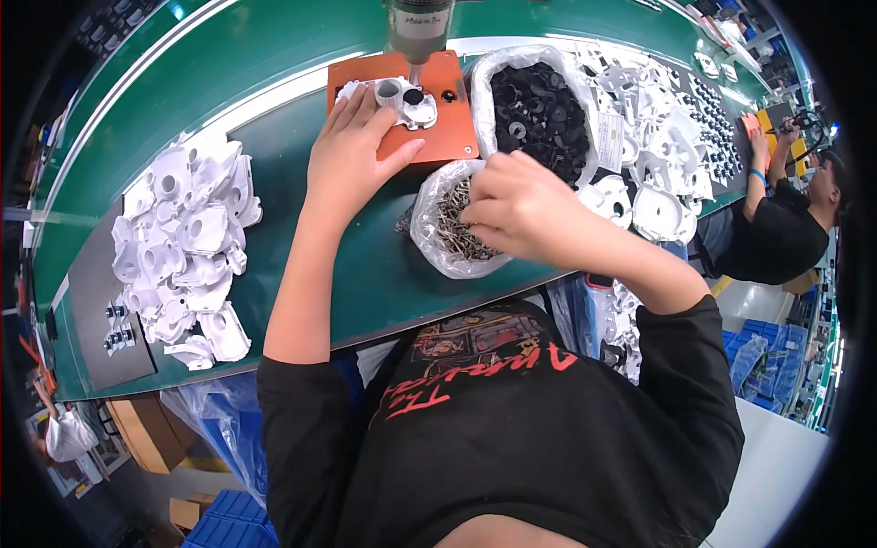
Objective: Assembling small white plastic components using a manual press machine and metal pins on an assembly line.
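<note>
My left hand (352,155) lies with fingers stretched and thumb apart over the left side of a white plastic part (420,116). That part sits on an orange fixture block (449,139) and has a round grey socket and a black round piece. Straight above the black piece is the tip of a grey, cylindrical screwdriving tool (420,41). My right hand (525,208) is closed, fingertips pinched together at the small metal screws (453,224) in a clear plastic bag (469,270). What the pinch holds, if anything, is hidden.
White plastic parts (187,233) are heaped on the left of the green table. Beyond the screws stands a bag of black plastic pieces (539,114). More white parts (667,151) and rows of small black pieces (715,123) lie to the right, near another person (776,219).
</note>
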Motion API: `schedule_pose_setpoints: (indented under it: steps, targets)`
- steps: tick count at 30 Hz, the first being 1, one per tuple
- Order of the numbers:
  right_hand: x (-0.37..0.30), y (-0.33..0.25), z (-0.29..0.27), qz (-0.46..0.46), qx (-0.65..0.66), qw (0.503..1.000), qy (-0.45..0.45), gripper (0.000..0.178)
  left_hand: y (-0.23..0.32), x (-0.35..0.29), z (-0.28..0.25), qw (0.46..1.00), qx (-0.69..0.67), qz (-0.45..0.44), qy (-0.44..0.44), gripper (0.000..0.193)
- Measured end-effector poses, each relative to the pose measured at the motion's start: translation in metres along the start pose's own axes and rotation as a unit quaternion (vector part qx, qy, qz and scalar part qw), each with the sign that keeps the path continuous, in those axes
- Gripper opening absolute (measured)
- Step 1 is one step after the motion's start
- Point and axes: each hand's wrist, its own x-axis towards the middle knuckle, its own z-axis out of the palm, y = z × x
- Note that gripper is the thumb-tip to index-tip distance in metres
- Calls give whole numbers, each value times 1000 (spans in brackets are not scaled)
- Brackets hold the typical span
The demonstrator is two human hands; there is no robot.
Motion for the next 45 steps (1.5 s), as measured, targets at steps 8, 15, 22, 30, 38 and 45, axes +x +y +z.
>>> schedule_pose_setpoints:
  steps: [8,15,22,30,38,45]
  targets:
    - [-2,-4,22,-33,-96,995,3,9,0,1,0,1000,-21,-2,0,41]
    - [1,-6,22,-38,-111,993,8,12,-2,0,0,1000,-12,4,3,41]
    - [-2,-5,22,-36,-138,990,10,14,1,0,-2,1000,-7,-5,-1,42]
    - [5,-3,18,-37,-98,994,18,10,0,1,-2,1000,-2,0,-1,44]
    - [27,31,-27,154,191,966,-85,8,0,0,-4,1000,-3,-16,-10,46]
    - [79,99,-25,306,268,910,-78,15,0,0,-2,1000,0,-9,5,46]
